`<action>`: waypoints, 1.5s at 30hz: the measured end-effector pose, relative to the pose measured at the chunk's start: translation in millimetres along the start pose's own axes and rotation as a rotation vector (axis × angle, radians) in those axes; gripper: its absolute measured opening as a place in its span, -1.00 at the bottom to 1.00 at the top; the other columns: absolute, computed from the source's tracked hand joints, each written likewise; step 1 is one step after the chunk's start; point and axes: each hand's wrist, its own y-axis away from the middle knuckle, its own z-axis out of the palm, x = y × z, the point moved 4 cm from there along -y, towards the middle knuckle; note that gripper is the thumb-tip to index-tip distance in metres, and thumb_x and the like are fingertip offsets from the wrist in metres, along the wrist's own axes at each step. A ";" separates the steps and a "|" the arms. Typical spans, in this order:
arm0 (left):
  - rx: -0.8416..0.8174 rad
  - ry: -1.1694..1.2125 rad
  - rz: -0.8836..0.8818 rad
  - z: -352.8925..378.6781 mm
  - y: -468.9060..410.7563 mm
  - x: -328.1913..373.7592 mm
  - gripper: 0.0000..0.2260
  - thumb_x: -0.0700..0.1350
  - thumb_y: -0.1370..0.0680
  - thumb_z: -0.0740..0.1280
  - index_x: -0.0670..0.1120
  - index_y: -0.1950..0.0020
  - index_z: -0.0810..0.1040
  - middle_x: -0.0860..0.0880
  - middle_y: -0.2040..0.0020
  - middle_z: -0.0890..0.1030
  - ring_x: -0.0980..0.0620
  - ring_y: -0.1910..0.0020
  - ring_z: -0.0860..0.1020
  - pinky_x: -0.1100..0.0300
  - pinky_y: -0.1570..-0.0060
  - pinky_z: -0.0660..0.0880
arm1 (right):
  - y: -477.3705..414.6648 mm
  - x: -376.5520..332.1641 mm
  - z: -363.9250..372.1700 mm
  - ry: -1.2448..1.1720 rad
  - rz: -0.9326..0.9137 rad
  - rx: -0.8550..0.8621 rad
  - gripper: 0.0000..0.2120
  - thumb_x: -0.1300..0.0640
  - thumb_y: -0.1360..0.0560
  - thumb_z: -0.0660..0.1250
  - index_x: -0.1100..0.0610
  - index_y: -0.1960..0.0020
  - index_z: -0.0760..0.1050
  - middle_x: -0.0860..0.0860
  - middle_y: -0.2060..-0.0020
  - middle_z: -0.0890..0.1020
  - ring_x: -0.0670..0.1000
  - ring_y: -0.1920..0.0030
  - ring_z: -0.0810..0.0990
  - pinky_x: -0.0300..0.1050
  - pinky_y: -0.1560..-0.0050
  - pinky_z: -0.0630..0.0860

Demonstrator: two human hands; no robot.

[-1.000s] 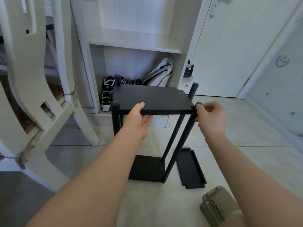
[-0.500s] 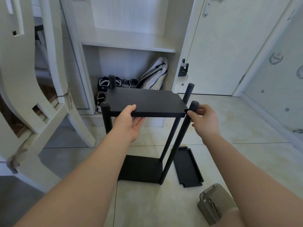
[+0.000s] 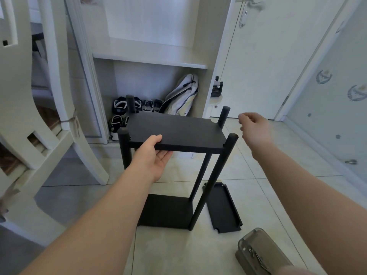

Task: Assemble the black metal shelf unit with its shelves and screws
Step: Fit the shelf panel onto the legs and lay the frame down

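Note:
The black metal shelf unit stands upright on the tiled floor in front of me, with a top shelf (image 3: 178, 130) set between black posts and a bottom shelf (image 3: 168, 211) near the floor. My left hand (image 3: 155, 155) grips the near edge of the top shelf, thumb on top and fingers underneath. My right hand (image 3: 253, 126) hovers in the air to the right of the near right post (image 3: 231, 139), apart from it, with thumb and forefinger pinched together; I cannot tell whether a screw is between them. A loose black shelf panel (image 3: 223, 207) lies flat on the floor to the right.
A white chair (image 3: 45, 124) stands close on the left. Behind the unit is a white cabinet with shoes (image 3: 121, 108) and a bag (image 3: 182, 96) in its lower bay. A white door (image 3: 268, 56) is at back right. A grey plastic container (image 3: 258, 253) sits at bottom right.
My right hand has let go of the near right post and moved up and to the right, away from it. My left hand keeps its grip on the top shelf.

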 end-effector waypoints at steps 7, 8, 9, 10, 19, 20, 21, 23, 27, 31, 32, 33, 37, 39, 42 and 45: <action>-0.001 0.001 -0.003 -0.3 -4.7 2.3 -0.86 -0.24 -0.59 0.35 -0.20 -0.14 0.52 -0.20 -0.08 0.68 -0.10 -0.05 0.68 0.04 -0.07 0.62 | -46.2 -35.1 17.3 0.345 -0.051 -0.257 -0.53 0.15 -0.65 0.22 0.17 -0.55 0.35 0.13 -0.40 0.51 0.16 -0.27 0.50 -0.03 -0.28 0.43; 0.001 0.000 -0.004 -0.5 -5.5 2.4 -0.85 -0.24 -0.59 0.35 -0.20 -0.15 0.52 -0.20 -0.08 0.68 -0.10 -0.05 0.68 0.04 -0.08 0.62 | -49.3 -36.5 20.1 0.359 -0.041 -0.268 -0.55 0.18 -0.65 0.22 0.26 -0.51 0.37 0.25 -0.39 0.51 0.26 -0.27 0.51 0.11 -0.34 0.47; 0.003 -0.002 -0.005 -0.8 -5.8 2.5 -0.83 -0.24 -0.59 0.36 -0.21 -0.17 0.52 -0.21 -0.08 0.68 -0.11 -0.05 0.68 0.03 -0.09 0.62 | -51.4 -37.8 22.1 0.374 -0.040 -0.273 -0.57 0.20 -0.64 0.22 0.36 -0.46 0.37 0.35 -0.37 0.47 0.38 -0.31 0.47 0.27 -0.38 0.43; 0.004 -0.004 -0.006 -1.2 -5.9 2.5 -0.81 -0.24 -0.59 0.36 -0.21 -0.18 0.52 -0.21 -0.08 0.68 -0.11 -0.04 0.69 0.02 -0.09 0.62 | -53.5 -38.6 23.9 0.382 -0.040 -0.277 -0.58 0.21 -0.62 0.22 0.41 -0.41 0.35 0.40 -0.36 0.43 0.41 -0.36 0.42 0.38 -0.37 0.37; -0.008 -0.002 -0.012 -2.6 -4.7 2.7 -0.82 -0.24 -0.59 0.36 -0.20 -0.18 0.53 -0.18 0.00 0.71 -0.08 0.05 0.72 0.03 -0.03 0.64 | -49.6 -46.2 38.4 0.317 -0.025 -0.331 -0.52 0.18 -0.63 0.24 0.43 -0.45 0.26 0.36 -0.43 0.35 0.37 -0.43 0.32 0.39 -0.43 0.25; -0.009 0.000 -0.013 -2.6 -4.5 2.6 -0.82 -0.24 -0.59 0.36 -0.20 -0.18 0.53 -0.18 0.00 0.71 -0.08 0.06 0.72 0.04 -0.03 0.64 | -50.2 -45.7 39.5 0.314 -0.019 -0.337 -0.52 0.19 -0.63 0.23 0.43 -0.45 0.26 0.35 -0.44 0.34 0.37 -0.44 0.31 0.39 -0.44 0.24; -0.009 0.003 -0.014 -2.7 -4.2 2.5 -0.83 -0.23 -0.59 0.35 -0.20 -0.18 0.53 -0.18 0.00 0.72 -0.08 0.05 0.72 0.04 -0.03 0.64 | -50.1 -45.3 40.8 0.315 -0.012 -0.344 -0.53 0.20 -0.63 0.23 0.43 -0.45 0.27 0.35 -0.44 0.34 0.36 -0.44 0.30 0.38 -0.44 0.23; -0.008 0.009 -0.016 -2.7 -3.5 2.7 -0.83 -0.23 -0.59 0.35 -0.21 -0.18 0.53 -0.18 0.00 0.72 -0.08 0.03 0.72 0.04 -0.04 0.63 | -49.7 -45.4 42.7 0.325 -0.005 -0.356 -0.54 0.20 -0.62 0.23 0.43 -0.43 0.29 0.34 -0.43 0.35 0.35 -0.44 0.31 0.37 -0.44 0.23; -0.001 0.026 -0.022 -3.1 -2.7 2.8 -0.86 -0.24 -0.59 0.36 -0.21 -0.14 0.54 -0.19 -0.03 0.71 -0.09 0.01 0.71 0.06 0.00 0.63 | -49.0 -47.3 45.0 0.333 -0.022 -0.343 -0.54 0.16 -0.62 0.25 0.43 -0.41 0.33 0.34 -0.41 0.39 0.37 -0.39 0.38 0.29 -0.43 0.28; -0.001 0.065 -0.031 -0.9 -3.7 1.7 -0.89 -0.25 -0.59 0.36 -0.21 -0.11 0.55 -0.20 -0.04 0.70 -0.09 0.02 0.71 0.07 0.05 0.63 | -46.8 -45.5 44.0 0.354 -0.037 -0.331 -0.53 0.12 -0.63 0.25 0.43 -0.40 0.35 0.41 -0.21 0.51 0.20 0.18 0.31 -0.02 -0.04 0.40; 0.001 0.070 -0.035 -0.5 -3.8 0.9 -0.89 -0.25 -0.59 0.36 -0.21 -0.11 0.55 -0.20 -0.02 0.71 -0.08 0.04 0.71 0.06 0.04 0.63 | -45.2 -43.7 42.5 0.356 -0.032 -0.331 -0.54 0.12 -0.63 0.25 0.42 -0.40 0.36 0.37 -0.18 0.55 0.16 0.18 0.35 -0.05 -0.07 0.38; 0.004 0.073 -0.037 -0.4 -4.1 0.1 -0.88 -0.25 -0.59 0.36 -0.21 -0.12 0.55 -0.19 0.00 0.71 -0.08 0.07 0.72 0.04 0.01 0.64 | -42.4 -42.5 40.2 0.351 -0.023 -0.330 -0.55 0.12 -0.63 0.24 0.41 -0.39 0.39 0.32 -0.27 0.56 -0.03 0.02 0.24 0.05 -0.25 0.45; 0.002 0.077 -0.043 -0.3 -6.1 -1.4 -0.81 -0.25 -0.59 0.37 -0.22 -0.19 0.53 -0.19 0.02 0.72 -0.07 0.12 0.73 0.06 0.14 0.65 | -20.8 -51.1 29.2 0.420 -0.138 -0.207 -0.59 0.09 -0.65 0.23 0.33 -0.38 0.48 0.21 -0.41 0.50 0.21 -0.40 0.46 0.05 -0.45 0.35; -0.001 0.077 -0.043 -0.5 -5.9 -0.8 -0.77 -0.25 -0.59 0.37 -0.22 -0.24 0.52 -0.19 0.00 0.71 -0.07 0.12 0.73 0.07 0.16 0.65 | 2.4 -63.5 24.6 0.389 -0.286 -0.100 -0.62 0.10 -0.65 0.22 0.17 -0.41 0.51 0.04 -0.37 0.56 0.03 -0.39 0.48 -0.11 -0.40 0.37; -0.009 0.075 -0.049 0.0 -2.9 0.2 -0.73 -0.25 -0.59 0.37 -0.23 -0.28 0.51 -0.20 0.00 0.71 -0.08 0.11 0.73 0.07 0.14 0.65 | 58.2 -76.4 25.3 0.118 -0.450 -0.012 -0.74 0.17 -0.63 0.25 0.08 -0.27 0.59 -0.08 -0.10 0.64 -0.18 -0.10 0.57 -0.28 -0.15 0.49; -0.005 0.065 -0.052 -0.9 0.6 -0.4 -0.71 -0.24 -0.59 0.36 -0.23 -0.31 0.50 -0.21 -0.03 0.70 -0.10 0.03 0.70 0.07 0.11 0.64 | 107.9 -63.0 39.1 -0.134 -0.317 -0.044 -0.87 0.22 -0.61 0.29 0.07 0.00 0.60 -0.04 0.17 0.66 -0.10 0.15 0.62 -0.25 0.12 0.53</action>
